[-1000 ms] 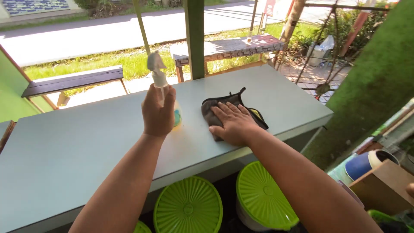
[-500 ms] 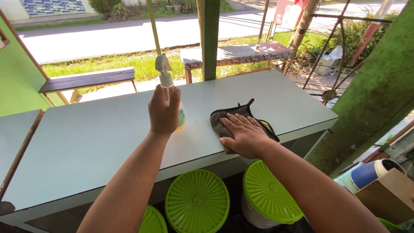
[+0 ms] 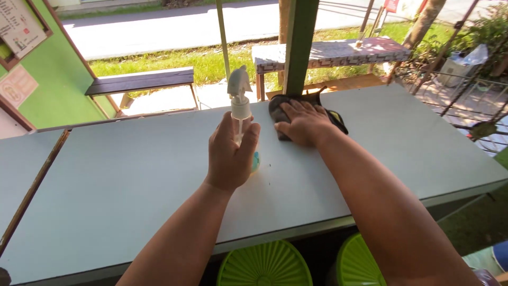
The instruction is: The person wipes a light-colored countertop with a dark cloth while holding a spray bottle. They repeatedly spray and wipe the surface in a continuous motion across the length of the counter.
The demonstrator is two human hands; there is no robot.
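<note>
My left hand (image 3: 230,153) grips a clear spray bottle (image 3: 241,108) with a white trigger head, standing upright on the pale grey counter (image 3: 121,180). My right hand (image 3: 302,123) lies flat on a dark grey cloth (image 3: 279,108) with a yellow edge, pressed to the counter near its far edge, beside a green post (image 3: 299,45).
Green round lids (image 3: 264,265) show under the counter's near edge. A wooden stick (image 3: 33,190) lies along the counter's left side. Beyond the counter are a dark bench (image 3: 140,81), a patterned table (image 3: 330,53), grass and a road. A green wall stands at the left.
My right hand has slid the cloth away from me, from the counter's near part to its far edge by the post. The left hand keeps the bottle. The view has shifted.
</note>
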